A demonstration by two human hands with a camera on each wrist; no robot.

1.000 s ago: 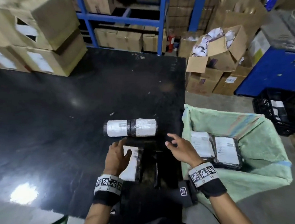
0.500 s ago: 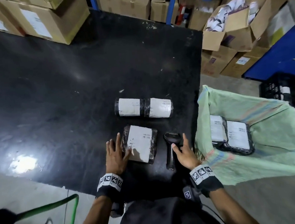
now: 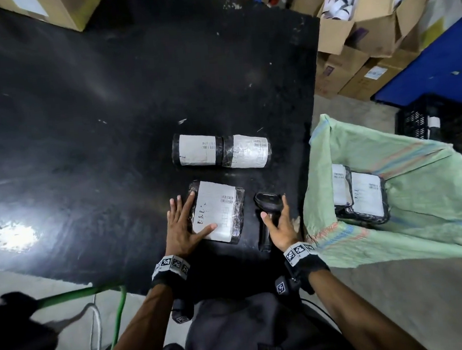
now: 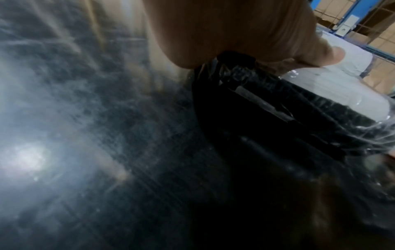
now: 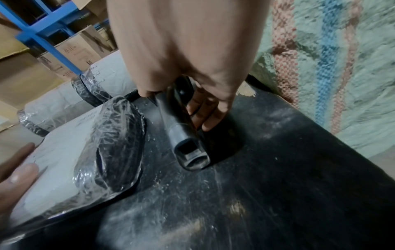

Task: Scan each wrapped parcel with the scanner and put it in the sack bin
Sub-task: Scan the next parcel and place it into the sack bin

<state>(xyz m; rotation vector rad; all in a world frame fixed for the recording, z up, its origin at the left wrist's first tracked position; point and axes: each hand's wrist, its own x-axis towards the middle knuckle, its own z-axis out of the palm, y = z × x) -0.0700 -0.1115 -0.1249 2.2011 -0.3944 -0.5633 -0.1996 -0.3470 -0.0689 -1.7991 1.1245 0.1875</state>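
A flat black-wrapped parcel (image 3: pixel 217 210) (image 4: pixel 299 118) (image 5: pixel 74 160) with a white label lies near the front of the black table (image 3: pixel 108 101). My left hand (image 3: pixel 184 222) (image 4: pixel 235 30) rests flat on its left side, fingers straight and thumb on the label. The black scanner (image 3: pixel 266 199) (image 5: pixel 183 132) lies on the table just right of it. Around its handle my right hand (image 3: pixel 279 223) (image 5: pixel 181 42) curls, thumb on one side and fingers on the other. Two rolled parcels (image 3: pixel 197 152) (image 3: pixel 246 151) lie end to end behind. The green sack bin (image 3: pixel 422 229) (image 5: pixel 331 67) stands to the right of the table and holds two parcels (image 3: pixel 367 194).
Cardboard boxes (image 3: pixel 351 27) are stacked beyond the table's right edge. A black crate (image 3: pixel 436 125) sits behind the sack. A green cable (image 3: pixel 118 308) hangs off the front edge at the left. Blue shelving (image 5: pixel 42 38) stands behind the table.
The head view has tilted down. My right hand has come down onto the scanner's handle. My left hand has settled flat on the flat parcel with the thumb on its label.
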